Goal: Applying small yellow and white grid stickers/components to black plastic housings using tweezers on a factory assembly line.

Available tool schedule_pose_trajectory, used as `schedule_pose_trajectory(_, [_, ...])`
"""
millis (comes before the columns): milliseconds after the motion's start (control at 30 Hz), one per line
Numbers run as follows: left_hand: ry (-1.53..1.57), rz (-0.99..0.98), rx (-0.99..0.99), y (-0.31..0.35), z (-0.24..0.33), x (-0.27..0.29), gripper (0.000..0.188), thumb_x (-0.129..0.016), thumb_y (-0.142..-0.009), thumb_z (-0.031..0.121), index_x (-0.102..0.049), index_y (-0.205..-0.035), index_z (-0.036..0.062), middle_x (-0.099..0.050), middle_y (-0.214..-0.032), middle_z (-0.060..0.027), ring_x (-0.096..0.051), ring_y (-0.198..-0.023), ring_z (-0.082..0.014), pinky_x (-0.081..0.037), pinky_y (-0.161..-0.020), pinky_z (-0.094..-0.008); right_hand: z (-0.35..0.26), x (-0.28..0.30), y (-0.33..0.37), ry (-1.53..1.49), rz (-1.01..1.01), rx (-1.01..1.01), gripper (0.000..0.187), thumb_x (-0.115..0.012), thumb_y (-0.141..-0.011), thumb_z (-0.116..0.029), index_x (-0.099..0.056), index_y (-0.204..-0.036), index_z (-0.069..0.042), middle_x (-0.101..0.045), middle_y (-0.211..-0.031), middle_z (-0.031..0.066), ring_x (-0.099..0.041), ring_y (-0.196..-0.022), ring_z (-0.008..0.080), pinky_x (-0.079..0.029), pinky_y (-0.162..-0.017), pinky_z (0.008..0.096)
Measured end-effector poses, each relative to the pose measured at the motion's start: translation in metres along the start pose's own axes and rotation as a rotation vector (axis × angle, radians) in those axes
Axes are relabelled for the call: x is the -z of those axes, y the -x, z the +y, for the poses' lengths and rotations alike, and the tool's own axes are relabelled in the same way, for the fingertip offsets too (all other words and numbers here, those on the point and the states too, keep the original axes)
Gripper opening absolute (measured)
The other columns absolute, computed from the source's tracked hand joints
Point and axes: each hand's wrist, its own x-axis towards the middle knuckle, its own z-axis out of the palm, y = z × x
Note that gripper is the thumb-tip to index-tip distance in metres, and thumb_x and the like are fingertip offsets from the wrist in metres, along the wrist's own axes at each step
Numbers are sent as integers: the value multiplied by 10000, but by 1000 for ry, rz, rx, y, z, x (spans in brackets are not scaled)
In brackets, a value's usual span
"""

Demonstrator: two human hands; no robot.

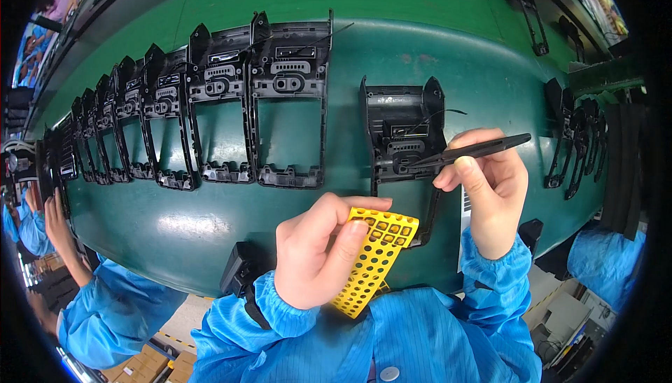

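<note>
Pinching a yellow perforated sheet between the thumb and curled fingers of the left hand, on the near-left side of a lone black frame. Holding that sheet tilted, with rows of small dark-edged squares along its upper end, dark round holes further down, and the upper end close to the near part of the black frame. Gripping black tweezers between the thumb and fingers of the right hand, just right of the black frame. Slanting those tweezers leftward, with the narrow tips over the slotted middle part of the black frame; unable to tell whether touching it. Seeing the black frame lying on the green counter, ahead of the left hand, with a thin dark wire sticking out at its right side. Seeing also, left of the black frame, a long row of similar frames lying side by side, and, well to its right, a smaller cluster of dark frames. Noting a co-worker's hand far left of the black frame.
</note>
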Motion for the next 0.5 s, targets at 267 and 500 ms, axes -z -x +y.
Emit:
schedule_pose_trajectory(267, [-35, -1, 8, 0, -1, 1, 168, -524, -916, 50, -454, -777, -12, -686, -962, -210, -689, -804, -201, -511, -652, -265, 5, -9, 9, 511, -12, 570, 266, -685, -705, 93, -619, -951, 16, -611, -915, 147, -644, -755, 236, -521, -649, 289])
schedule_pose_trajectory(500, [-88, -58, -50, 0, -2, 3, 199, -452, -973, 108, -469, -819, -17, -678, -1026, -210, -665, -825, -150, -517, -716, -258, 3, -12, 19, 634, -26, 687, 294, -721, -674, 73, -609, -936, 0, -615, -926, 155, -647, -792, 273, -530, -684, 314])
